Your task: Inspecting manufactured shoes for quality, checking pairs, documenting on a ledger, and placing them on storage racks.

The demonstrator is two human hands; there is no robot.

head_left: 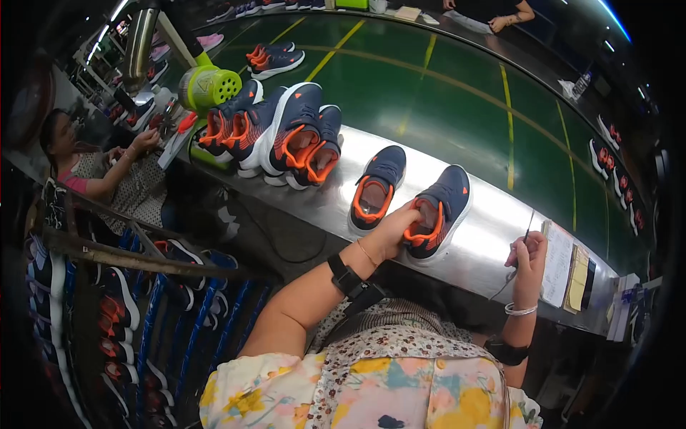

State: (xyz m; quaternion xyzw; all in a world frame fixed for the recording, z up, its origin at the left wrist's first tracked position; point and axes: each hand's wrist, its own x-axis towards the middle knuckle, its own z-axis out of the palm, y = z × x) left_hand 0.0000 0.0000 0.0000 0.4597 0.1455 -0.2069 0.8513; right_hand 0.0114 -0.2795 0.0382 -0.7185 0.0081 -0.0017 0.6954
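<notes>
My left hand (pixel 396 232) grips the heel collar of a navy sneaker (pixel 444 204) with orange lining and a white sole, which rests on the metal ledge. Its mate, another navy sneaker (pixel 380 182), stands just to the left, toe pointing away. My right hand (pixel 527 257) is closed around a thin, dark, pointed tool (pixel 527 234), held up over the ledge to the right of the shoes. A thin cord or wire seems to hang below that hand; the tool's exact kind is too small to make out.
Several more navy sneakers (pixel 293 136) crowd the ledge at left, beside a green lamp-like nozzle (pixel 209 87). Beyond runs a green conveyor belt (pixel 457 93) with yellow lines. Papers (pixel 556 263) lie at right. A shoe rack (pixel 146 250) stands lower left; a co-worker (pixel 107 161) sits behind it.
</notes>
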